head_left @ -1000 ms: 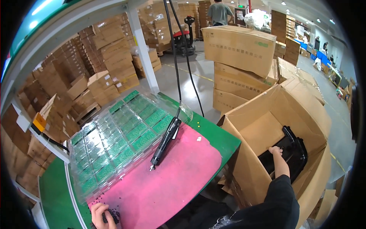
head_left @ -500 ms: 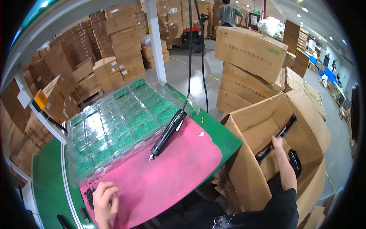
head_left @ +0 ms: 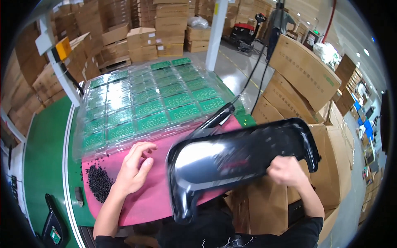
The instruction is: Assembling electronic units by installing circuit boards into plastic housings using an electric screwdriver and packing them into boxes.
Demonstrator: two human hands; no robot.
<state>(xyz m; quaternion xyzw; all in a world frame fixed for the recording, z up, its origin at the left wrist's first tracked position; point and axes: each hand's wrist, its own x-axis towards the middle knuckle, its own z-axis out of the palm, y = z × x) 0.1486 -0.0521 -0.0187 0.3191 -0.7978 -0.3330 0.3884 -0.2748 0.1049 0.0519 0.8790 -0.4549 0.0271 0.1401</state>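
Your right hand grips the black plastic cover above the pink mat's right edge, your left hand open and empty; swinging it could hit the screwdriver.

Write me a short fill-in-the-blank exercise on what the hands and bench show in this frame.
1. The right hand holds a glossy ____ plastic panel.
2. The left hand hovers open over a ____ mat.
3. A pile of small black screws lies to the ____ of the left hand.
4. The clear trays hold ____ circuit boards.

Missing words: black; pink; left; green
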